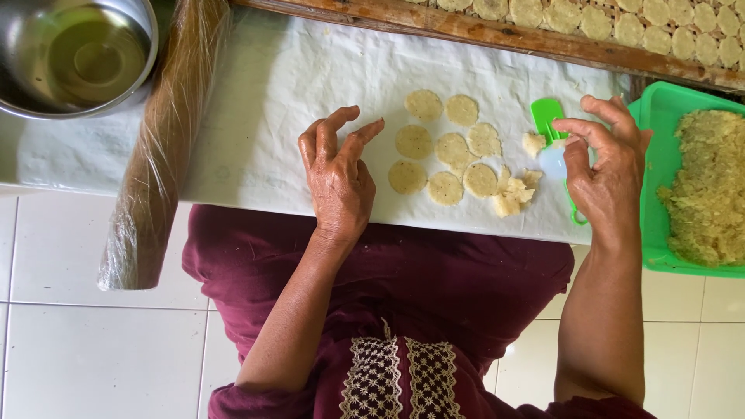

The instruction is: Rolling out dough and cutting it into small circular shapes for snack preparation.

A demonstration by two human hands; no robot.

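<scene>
Several flat round dough discs (446,149) lie on a white cloth-covered board (256,124). Beside them sits a small heap of dough scraps (514,194). My left hand (337,174) hovers over the cloth just left of the discs, fingers curled and apart, holding nothing. My right hand (601,167) is right of the discs and grips a small pale round cutter (552,161). A green plastic scraper (547,116) lies under that hand, its handle showing below the palm.
A green tub (660,124) of crumbly dough stands at the right. A wooden-framed tray (497,31) of more discs runs along the top. A plastic-wrapped rolling pin (159,147) lies left, by a steel bowl (74,54). White floor tiles below.
</scene>
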